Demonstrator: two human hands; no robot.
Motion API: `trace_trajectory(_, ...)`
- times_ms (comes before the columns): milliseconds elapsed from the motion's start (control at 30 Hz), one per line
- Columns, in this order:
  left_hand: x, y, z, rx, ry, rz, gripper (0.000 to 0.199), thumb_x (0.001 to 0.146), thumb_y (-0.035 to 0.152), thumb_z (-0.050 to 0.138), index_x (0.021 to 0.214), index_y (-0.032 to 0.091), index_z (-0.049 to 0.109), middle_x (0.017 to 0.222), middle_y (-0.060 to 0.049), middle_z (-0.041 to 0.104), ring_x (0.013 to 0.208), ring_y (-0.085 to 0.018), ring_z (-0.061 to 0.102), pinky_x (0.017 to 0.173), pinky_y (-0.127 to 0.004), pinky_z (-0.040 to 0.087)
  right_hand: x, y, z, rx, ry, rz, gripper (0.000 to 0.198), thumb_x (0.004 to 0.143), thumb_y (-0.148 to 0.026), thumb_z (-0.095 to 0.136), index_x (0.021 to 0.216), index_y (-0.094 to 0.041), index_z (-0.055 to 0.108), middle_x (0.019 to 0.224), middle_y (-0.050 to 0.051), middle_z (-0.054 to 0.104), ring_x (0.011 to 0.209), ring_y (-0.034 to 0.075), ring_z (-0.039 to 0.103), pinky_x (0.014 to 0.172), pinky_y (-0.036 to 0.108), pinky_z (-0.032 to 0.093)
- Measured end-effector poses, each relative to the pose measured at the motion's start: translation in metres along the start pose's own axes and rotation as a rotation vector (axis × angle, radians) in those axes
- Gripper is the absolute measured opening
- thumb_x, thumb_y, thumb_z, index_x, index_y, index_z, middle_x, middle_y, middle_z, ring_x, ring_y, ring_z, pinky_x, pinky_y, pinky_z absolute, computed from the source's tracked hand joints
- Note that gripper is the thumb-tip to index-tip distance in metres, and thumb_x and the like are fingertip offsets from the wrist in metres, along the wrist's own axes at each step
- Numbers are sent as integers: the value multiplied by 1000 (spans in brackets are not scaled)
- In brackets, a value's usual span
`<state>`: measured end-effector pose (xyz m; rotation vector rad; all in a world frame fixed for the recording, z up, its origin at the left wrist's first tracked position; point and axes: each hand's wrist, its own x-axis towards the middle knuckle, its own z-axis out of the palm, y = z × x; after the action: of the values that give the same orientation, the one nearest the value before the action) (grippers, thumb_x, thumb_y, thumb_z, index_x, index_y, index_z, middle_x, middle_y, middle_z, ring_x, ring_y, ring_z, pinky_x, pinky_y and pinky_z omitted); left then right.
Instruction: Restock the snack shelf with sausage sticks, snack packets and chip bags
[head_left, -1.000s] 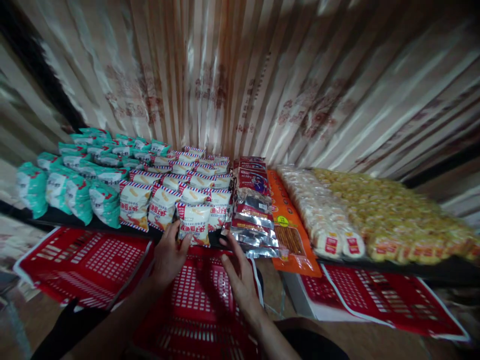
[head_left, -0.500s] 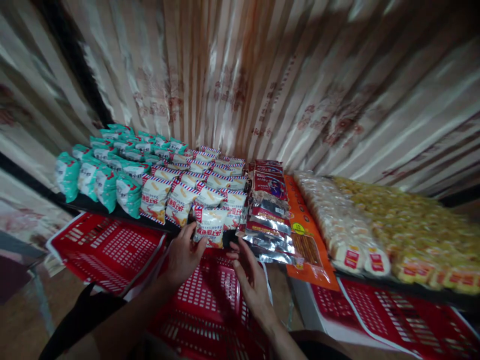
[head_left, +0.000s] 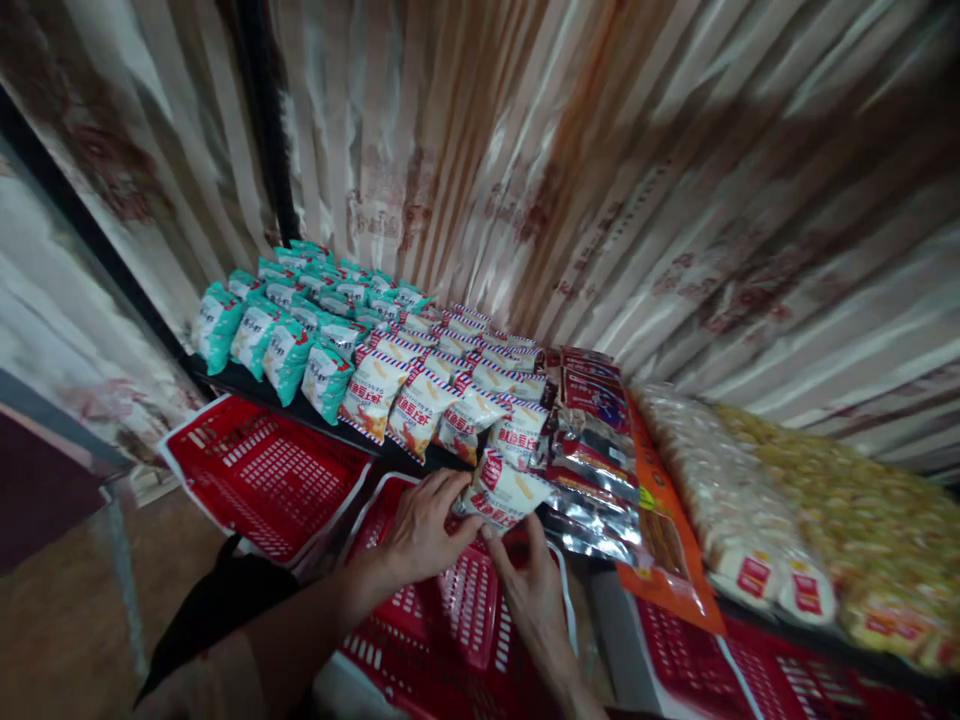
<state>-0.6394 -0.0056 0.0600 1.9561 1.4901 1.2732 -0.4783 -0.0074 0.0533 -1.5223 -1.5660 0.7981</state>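
A small white snack bag with red lettering is held at the shelf's front edge, in front of similar bags. My left hand grips it from the left side, fingers behind and thumb at the lower edge. From below and right, my right hand pinches the bag's lower right part between thumb and fingers. Just behind stand rows of white bags with striped tops. Below both hands lies a red plastic basket.
Teal snack bags fill the shelf's left end. Dark red and silver packets lie to the right, beside an orange package, white wrapped packs and yellow ones. Another red basket is at lower left. A patterned curtain hangs behind.
The view has turned left, so the shelf appears farther right. My right hand has closed on the bag, which is now tilted and farther out from the row.
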Motion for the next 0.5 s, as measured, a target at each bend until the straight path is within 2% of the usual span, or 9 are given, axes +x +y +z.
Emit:
trace_trajectory(67, 1, -2, -4, -58, 13, 6, 36, 82, 26, 54, 115, 16, 52, 107, -10, 64, 98, -21, 61, 85, -36, 52, 2, -8, 2, 3, 16, 6, 55, 72, -50, 64, 114, -15, 59, 101, 10, 70, 84, 24, 65, 74, 34, 52)
trace_trajectory(167, 5, -10, -9, -115, 129, -75, 28, 87, 24, 46, 114, 17, 53, 105, -8, 64, 93, -17, 62, 83, -32, 53, 8, -16, 2, -9, 73, 23, 53, 72, -53, 63, 108, -15, 59, 95, 10, 70, 78, 22, 64, 72, 33, 51)
trace_trajectory(267, 11, -20, -15, 4, 331, -128, 25, 86, 14, 44, 106, 18, 58, 106, -8, 63, 100, -19, 59, 91, -36, 49, 15, -20, 3, -67, 143, 14, 54, 72, -56, 61, 106, -15, 59, 93, 10, 70, 75, 22, 63, 69, 33, 49)
trace_trajectory(333, 16, -26, -19, 123, 423, -124, 28, 82, 9, 45, 103, 18, 61, 111, -9, 59, 107, -22, 54, 95, -41, 46, 19, -21, 5, -111, 187, -16, 58, 72, -58, 60, 109, -14, 59, 98, 12, 69, 79, 23, 63, 72, 34, 49)
trace_trajectory(500, 24, -35, -26, 283, 462, -123, 34, 80, 6, 49, 107, 21, 64, 129, -11, 45, 120, -28, 43, 100, -48, 41, 24, -22, 15, -162, 244, -98, 62, 74, -58, 58, 118, -14, 57, 100, 12, 69, 84, 24, 62, 74, 34, 47)
